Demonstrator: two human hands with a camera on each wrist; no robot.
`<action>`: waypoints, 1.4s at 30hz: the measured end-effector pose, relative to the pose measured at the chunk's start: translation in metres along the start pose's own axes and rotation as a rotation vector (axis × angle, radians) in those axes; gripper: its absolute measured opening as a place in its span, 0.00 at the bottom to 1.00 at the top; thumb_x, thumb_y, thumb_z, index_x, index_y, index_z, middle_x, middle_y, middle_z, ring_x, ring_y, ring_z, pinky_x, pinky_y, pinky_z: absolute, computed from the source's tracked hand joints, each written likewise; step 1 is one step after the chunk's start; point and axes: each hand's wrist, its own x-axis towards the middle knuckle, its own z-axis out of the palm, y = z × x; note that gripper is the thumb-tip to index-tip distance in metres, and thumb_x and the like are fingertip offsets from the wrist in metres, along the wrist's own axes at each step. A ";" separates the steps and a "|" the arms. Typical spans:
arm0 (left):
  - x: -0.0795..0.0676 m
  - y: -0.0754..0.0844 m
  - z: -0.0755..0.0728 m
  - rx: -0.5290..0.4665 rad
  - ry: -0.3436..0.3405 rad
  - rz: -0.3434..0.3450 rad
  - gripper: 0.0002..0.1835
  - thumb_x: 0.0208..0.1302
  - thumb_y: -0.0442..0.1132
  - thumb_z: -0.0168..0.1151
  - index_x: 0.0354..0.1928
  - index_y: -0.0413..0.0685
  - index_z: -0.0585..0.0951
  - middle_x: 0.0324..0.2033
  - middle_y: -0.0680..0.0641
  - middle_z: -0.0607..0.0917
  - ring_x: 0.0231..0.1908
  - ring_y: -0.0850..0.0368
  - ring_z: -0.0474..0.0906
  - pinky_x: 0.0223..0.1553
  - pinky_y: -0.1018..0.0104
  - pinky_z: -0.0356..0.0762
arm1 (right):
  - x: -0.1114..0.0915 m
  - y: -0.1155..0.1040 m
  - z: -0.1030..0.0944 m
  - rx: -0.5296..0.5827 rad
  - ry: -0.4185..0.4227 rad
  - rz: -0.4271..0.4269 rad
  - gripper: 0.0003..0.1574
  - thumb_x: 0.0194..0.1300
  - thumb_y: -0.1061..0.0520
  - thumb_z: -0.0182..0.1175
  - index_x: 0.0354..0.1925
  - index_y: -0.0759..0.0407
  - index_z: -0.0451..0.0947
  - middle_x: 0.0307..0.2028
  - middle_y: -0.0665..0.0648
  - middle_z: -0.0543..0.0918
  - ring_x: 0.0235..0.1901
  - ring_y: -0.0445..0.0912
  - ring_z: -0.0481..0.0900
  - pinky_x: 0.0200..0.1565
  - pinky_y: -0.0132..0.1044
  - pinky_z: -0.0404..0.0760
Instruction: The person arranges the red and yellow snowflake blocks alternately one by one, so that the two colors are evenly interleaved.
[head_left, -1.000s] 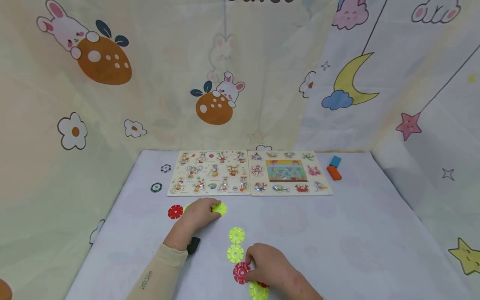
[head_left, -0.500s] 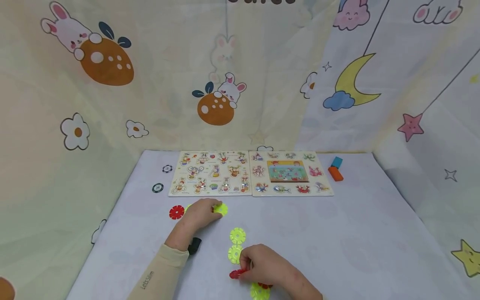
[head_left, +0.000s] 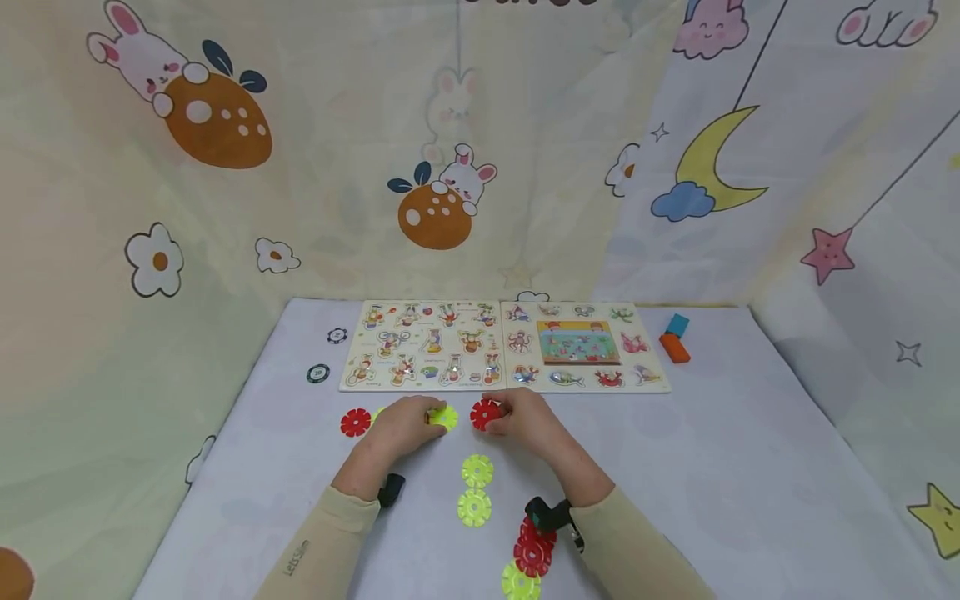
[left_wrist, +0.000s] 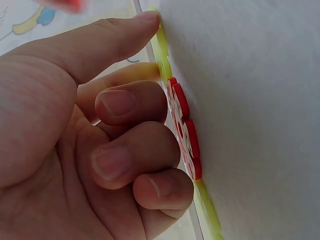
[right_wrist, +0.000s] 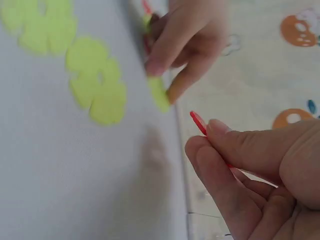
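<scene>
In the head view my left hand (head_left: 405, 429) pinches the yellow snowflake disc (head_left: 444, 417) between thumb and index finger. That disc is the right end of a row lying flat; a red snowflake disc (head_left: 356, 422) marks its left end. The hand covers the row's middle, but the left wrist view shows another red disc (left_wrist: 186, 130) beneath the curled fingers. Just to the right, my right hand (head_left: 528, 421) holds a loose red snowflake disc (head_left: 483, 414) by its edge. In the right wrist view, thumb and index finger pinch this red disc (right_wrist: 198, 122), which is apart from the yellow one.
Two yellow discs (head_left: 474, 507) lie mid-table. Red discs (head_left: 533, 552) and a yellow disc (head_left: 521, 582) lie near the right forearm. Behind are two picture puzzle boards (head_left: 423, 346), poker chips (head_left: 318, 373) at left, and orange (head_left: 675, 348) and blue blocks (head_left: 677, 325) at right.
My right hand has picked up a red disc from the near part of the table and carried it forward beside the left hand. The left hand keeps its place on the yellow disc.
</scene>
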 end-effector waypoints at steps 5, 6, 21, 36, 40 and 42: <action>0.003 0.002 -0.001 0.020 0.008 0.029 0.25 0.54 0.49 0.69 0.55 0.53 0.80 0.45 0.52 0.82 0.35 0.57 0.71 0.41 0.59 0.72 | 0.025 0.007 0.014 -0.110 0.032 0.024 0.33 0.53 0.53 0.71 0.58 0.53 0.76 0.37 0.51 0.77 0.38 0.47 0.71 0.38 0.36 0.75; 0.004 0.003 -0.002 0.021 0.012 0.033 0.25 0.54 0.49 0.69 0.55 0.52 0.80 0.45 0.52 0.82 0.35 0.57 0.71 0.42 0.59 0.72 | 0.028 0.008 0.016 -0.131 0.034 0.012 0.33 0.52 0.52 0.71 0.57 0.53 0.76 0.38 0.51 0.77 0.38 0.46 0.71 0.39 0.36 0.75; 0.005 0.023 -0.004 -0.054 -0.001 0.065 0.26 0.54 0.46 0.69 0.56 0.51 0.79 0.40 0.51 0.82 0.33 0.56 0.71 0.36 0.61 0.72 | 0.031 0.018 0.021 -0.161 0.073 0.005 0.27 0.49 0.52 0.73 0.49 0.51 0.78 0.37 0.53 0.72 0.37 0.47 0.69 0.36 0.37 0.72; 0.015 0.035 0.013 -0.049 -0.033 0.076 0.20 0.57 0.41 0.67 0.54 0.50 0.81 0.43 0.51 0.82 0.34 0.57 0.72 0.39 0.60 0.73 | 0.015 0.024 0.018 -0.127 -0.056 -0.121 0.25 0.60 0.59 0.63 0.55 0.58 0.71 0.32 0.54 0.73 0.30 0.45 0.69 0.31 0.36 0.70; 0.017 0.033 0.014 -0.064 -0.046 0.056 0.21 0.56 0.41 0.68 0.54 0.52 0.81 0.32 0.53 0.80 0.29 0.57 0.71 0.33 0.62 0.70 | -0.013 0.016 0.025 -0.197 -0.058 -0.018 0.17 0.59 0.48 0.65 0.41 0.56 0.74 0.24 0.52 0.73 0.25 0.45 0.70 0.27 0.37 0.69; 0.017 0.033 0.014 -0.058 -0.048 0.055 0.21 0.56 0.42 0.68 0.54 0.52 0.80 0.27 0.52 0.78 0.27 0.56 0.70 0.30 0.62 0.68 | -0.026 0.012 0.031 -0.266 -0.057 0.023 0.22 0.55 0.41 0.67 0.37 0.55 0.74 0.23 0.51 0.73 0.25 0.44 0.70 0.27 0.37 0.70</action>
